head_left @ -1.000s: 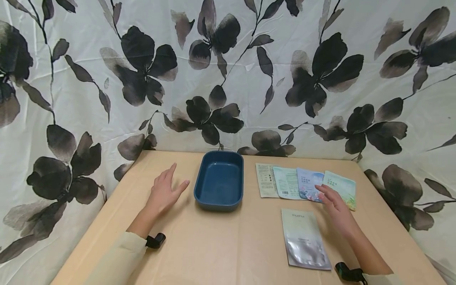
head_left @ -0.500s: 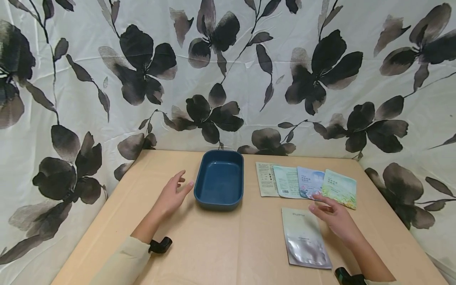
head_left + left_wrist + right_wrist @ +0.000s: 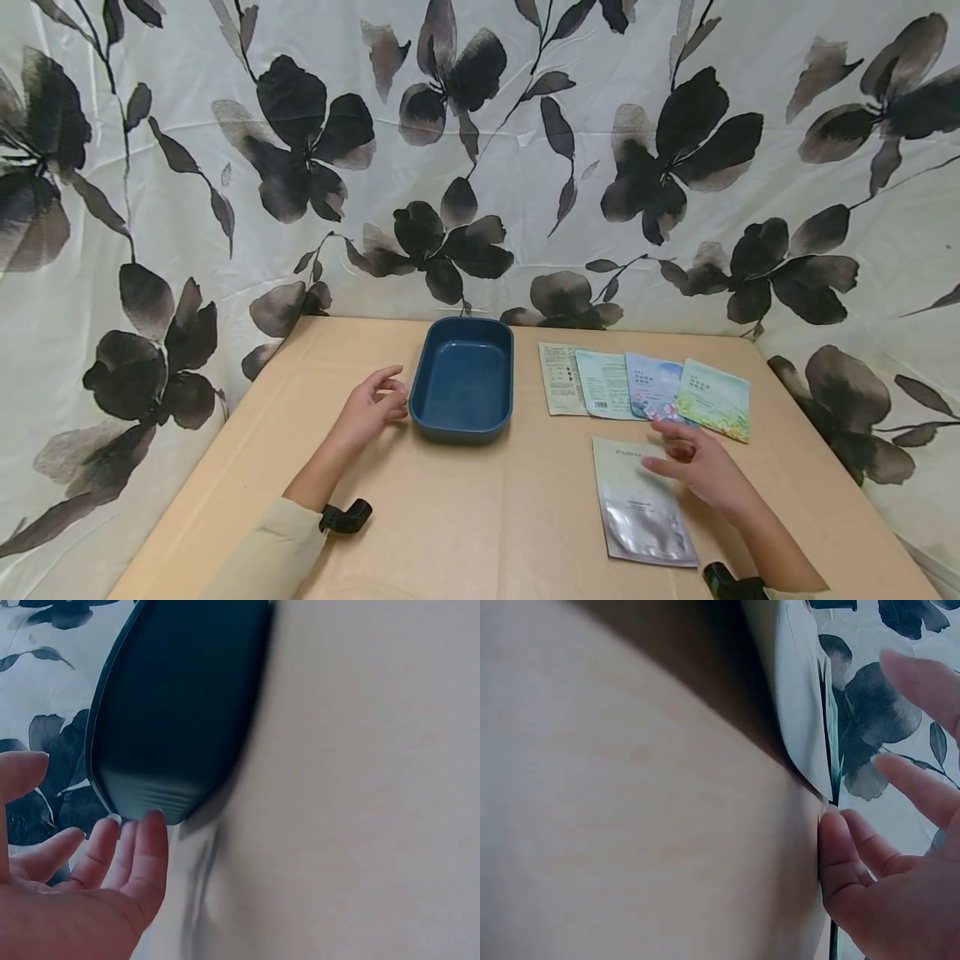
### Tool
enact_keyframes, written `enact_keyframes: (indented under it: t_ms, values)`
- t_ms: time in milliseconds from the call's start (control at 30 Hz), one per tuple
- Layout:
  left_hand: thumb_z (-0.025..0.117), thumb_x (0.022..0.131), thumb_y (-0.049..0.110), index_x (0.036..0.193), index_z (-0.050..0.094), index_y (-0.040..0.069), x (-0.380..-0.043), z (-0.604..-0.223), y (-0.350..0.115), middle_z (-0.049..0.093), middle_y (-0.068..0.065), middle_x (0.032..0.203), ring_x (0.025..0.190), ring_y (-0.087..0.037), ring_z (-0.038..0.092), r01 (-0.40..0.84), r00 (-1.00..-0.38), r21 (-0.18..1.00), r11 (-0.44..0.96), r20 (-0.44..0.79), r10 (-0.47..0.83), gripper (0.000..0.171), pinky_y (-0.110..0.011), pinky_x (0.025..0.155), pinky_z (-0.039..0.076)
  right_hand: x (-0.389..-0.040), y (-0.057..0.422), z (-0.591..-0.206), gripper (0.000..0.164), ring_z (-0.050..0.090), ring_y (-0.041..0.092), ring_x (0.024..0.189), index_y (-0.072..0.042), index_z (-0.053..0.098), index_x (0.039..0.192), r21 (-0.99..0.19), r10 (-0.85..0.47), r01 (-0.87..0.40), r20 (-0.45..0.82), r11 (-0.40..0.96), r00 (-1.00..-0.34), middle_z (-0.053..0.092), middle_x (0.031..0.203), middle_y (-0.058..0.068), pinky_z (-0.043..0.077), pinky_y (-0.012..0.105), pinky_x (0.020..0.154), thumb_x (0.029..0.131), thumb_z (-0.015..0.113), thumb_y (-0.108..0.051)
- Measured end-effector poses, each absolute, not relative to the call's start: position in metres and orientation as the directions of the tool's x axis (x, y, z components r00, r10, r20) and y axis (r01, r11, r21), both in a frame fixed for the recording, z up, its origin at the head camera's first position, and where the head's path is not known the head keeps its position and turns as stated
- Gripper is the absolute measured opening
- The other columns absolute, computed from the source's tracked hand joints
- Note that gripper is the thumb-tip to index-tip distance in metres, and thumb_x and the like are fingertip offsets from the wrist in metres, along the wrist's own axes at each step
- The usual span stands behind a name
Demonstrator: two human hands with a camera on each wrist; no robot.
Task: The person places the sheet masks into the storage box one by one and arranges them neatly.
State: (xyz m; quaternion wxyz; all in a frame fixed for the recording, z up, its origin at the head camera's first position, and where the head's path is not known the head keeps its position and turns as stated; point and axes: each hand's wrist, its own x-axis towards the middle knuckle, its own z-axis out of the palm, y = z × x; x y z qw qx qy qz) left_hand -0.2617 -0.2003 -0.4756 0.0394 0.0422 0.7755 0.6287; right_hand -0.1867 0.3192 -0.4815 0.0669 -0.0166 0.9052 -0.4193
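- Your left hand [image 3: 367, 410], fingers loosely bent, empty, sits just beside the blue tray [image 3: 461, 385]; contact is unclear.
- The silver pouch [image 3: 641, 521] lies on the desk [image 3: 536, 508], your right hand [image 3: 703, 468] by it, thumb and fingers apart.
- You're apparently reaching; gripping the pouch calls for pinching its edge.

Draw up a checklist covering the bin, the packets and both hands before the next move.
1. Blue bin upright, opening uncovered: ok.
2. Left hand beside the bin: ok, at its left side.
3. Left fingertips touching the bin: cannot tell; they are very close to its wall or against it.
4. Right hand at the silver packet: ok, over its upper right part; contact cannot be told.
5. Silver packet apart from the four packets: ok, it lies nearer the person.
6. Four packets separated from each other: not ok, neighbours overlap.
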Motion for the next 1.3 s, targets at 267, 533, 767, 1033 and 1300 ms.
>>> enact_keyframes:
  t_ms: [267,533,767,1033,1300]
  values:
    - [0.060,0.101,0.005,0.155,0.036,-0.002,-0.264,-0.478,-0.203,0.055,-0.006,0.110,0.085,-0.008,0.067,-0.059,-0.988,0.998,0.021,-0.061,0.140,0.059,-0.036,0.086,0.062,-0.191,0.321,-0.483,0.080,0.056,0.039,0.125,-0.005,0.051,0.149,-0.713,-0.122,0.013,-0.138,0.701,-0.983,0.055,0.145,0.025,0.050,0.052,0.100,0.084,0.084,-0.039]
    - [0.063,0.099,0.004,0.156,0.035,0.001,-0.269,-0.480,-0.198,0.054,-0.005,0.110,0.083,-0.011,0.067,-0.115,-0.979,0.993,-0.024,-0.110,0.170,0.064,-0.035,0.084,0.062,-0.194,0.323,-0.482,0.078,0.043,0.020,0.084,0.001,0.056,0.142,-0.726,-0.156,-0.005,-0.141,0.688,-0.978,0.055,0.099,0.014,0.033,0.027,0.062,0.078,0.090,-0.028]
    - [0.062,0.097,-0.002,0.152,0.040,0.002,-0.271,-0.484,-0.198,0.055,-0.004,0.106,0.082,-0.012,0.063,-0.134,-0.977,0.990,-0.052,-0.123,0.175,0.060,-0.031,0.079,0.061,-0.196,0.321,-0.482,0.075,0.047,0.024,0.095,0.002,0.061,0.136,-0.688,-0.183,-0.054,-0.116,0.724,-0.976,0.064,0.122,0.015,0.039,0.026,0.073,0.075,0.092,-0.028]
    - [0.063,0.098,0.000,0.152,0.040,0.003,-0.272,-0.486,-0.196,0.056,-0.001,0.103,0.080,-0.011,0.062,-0.151,-0.973,0.984,-0.099,-0.131,0.188,0.059,-0.027,0.075,0.060,-0.196,0.319,-0.479,0.072,0.048,0.024,0.096,0.000,0.064,0.131,-0.656,-0.152,-0.021,-0.143,0.755,-0.978,0.065,0.119,0.013,0.042,0.028,0.077,0.074,0.092,-0.032]
    - [0.063,0.098,0.000,0.152,0.039,0.003,-0.274,-0.488,-0.197,0.058,0.004,0.097,0.075,-0.010,0.061,-0.166,-0.969,0.977,-0.134,-0.137,0.204,0.059,-0.023,0.070,0.059,-0.197,0.321,-0.480,0.072,0.042,0.022,0.090,0.002,0.063,0.131,-0.660,-0.138,0.009,-0.170,0.751,-0.976,0.050,0.097,0.008,0.034,0.029,0.068,0.073,0.093,-0.029]
